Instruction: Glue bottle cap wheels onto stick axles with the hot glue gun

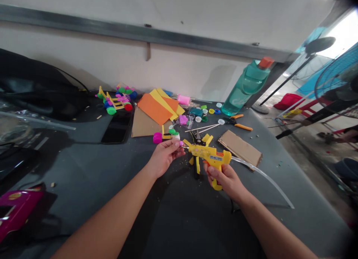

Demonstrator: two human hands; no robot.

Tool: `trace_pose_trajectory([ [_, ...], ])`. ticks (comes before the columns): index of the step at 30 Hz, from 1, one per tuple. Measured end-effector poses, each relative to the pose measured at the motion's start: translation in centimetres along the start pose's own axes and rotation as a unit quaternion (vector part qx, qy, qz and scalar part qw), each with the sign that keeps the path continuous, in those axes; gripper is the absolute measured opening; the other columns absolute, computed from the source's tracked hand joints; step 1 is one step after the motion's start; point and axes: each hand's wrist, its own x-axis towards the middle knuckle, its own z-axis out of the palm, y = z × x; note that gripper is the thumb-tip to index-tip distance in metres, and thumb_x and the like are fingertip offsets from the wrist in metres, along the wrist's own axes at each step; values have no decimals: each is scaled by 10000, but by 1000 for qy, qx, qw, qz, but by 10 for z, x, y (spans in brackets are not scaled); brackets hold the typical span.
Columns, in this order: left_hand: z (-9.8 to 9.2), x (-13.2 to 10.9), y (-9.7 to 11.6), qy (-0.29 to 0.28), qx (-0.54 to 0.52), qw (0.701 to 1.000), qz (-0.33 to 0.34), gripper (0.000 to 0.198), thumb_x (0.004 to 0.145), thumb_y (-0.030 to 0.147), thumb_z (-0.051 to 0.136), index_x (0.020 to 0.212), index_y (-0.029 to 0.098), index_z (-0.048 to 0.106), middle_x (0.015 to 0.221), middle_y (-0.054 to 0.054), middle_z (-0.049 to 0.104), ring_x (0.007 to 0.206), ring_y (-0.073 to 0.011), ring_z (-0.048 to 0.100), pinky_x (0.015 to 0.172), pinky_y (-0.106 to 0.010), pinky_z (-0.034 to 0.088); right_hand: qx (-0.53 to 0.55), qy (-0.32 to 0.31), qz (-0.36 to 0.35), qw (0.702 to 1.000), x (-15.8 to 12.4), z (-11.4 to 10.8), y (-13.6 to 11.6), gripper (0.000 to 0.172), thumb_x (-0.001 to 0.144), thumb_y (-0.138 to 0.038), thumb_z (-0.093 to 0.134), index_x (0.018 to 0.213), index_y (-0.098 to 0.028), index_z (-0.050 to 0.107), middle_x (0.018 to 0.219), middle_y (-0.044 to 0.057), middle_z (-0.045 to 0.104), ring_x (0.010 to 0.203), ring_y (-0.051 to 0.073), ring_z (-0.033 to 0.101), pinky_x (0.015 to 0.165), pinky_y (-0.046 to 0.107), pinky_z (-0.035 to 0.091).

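Bare left hand, bare right hand

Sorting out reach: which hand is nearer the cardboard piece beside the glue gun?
Right: the right hand sits below and left of the cardboard piece; the left hand is farther left.

Toward the body, the left hand and right hand can pass low over the tabletop; ahead, scissors and cardboard block; rightward, a glue stick crosses.
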Motion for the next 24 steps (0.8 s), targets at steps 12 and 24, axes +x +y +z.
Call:
trace_pose_trajectory([
  [12,4,-2,0,-6,37,999,2,162,680,263,724,769,132,690,770,-35,654,678,-112,600,738,-279,482,92,-22,-89,991,-6,-2,-12,457,785,-551,521,1031,-167,552,866,97,621,619,176,597,496,288,487],
  [24,5,-3,3,-25,34,999,1,182,685,291,724,765,131,690,751,-26,646,667,-96,587,749,-268,487,-138,223,-209,942,-26,-26,-41,355,810,-536,479,785,-187,544,567,-2,498,514,145,496,544,294,443],
])
